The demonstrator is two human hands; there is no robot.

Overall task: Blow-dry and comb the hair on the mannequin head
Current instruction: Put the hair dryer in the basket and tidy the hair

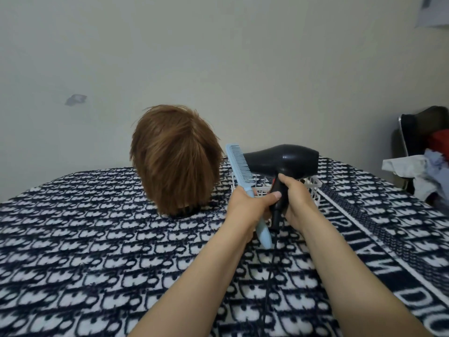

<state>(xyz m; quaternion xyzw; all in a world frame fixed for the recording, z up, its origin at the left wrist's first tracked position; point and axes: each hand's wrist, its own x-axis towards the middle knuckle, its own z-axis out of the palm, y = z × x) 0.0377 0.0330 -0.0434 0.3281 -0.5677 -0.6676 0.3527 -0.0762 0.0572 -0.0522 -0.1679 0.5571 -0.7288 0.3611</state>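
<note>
Beside mannequin head (175, 156): left hand (245, 203) fingers round blue comb (239, 164), right hand (297, 198) fingers round hair dryer (281, 158); likely pre-start; next: switch on, aim nozzle.

A glossy black plastic hair dryer (281, 158) and smooth pale-blue plastic comb (243, 177) sit above a fuzzy, matt navy-and-white fleece blanket (97, 251), beside the mannequin head's sleek auburn synthetic-looking hair (175, 159) and a white plastic lattice basket (312, 184).
</note>
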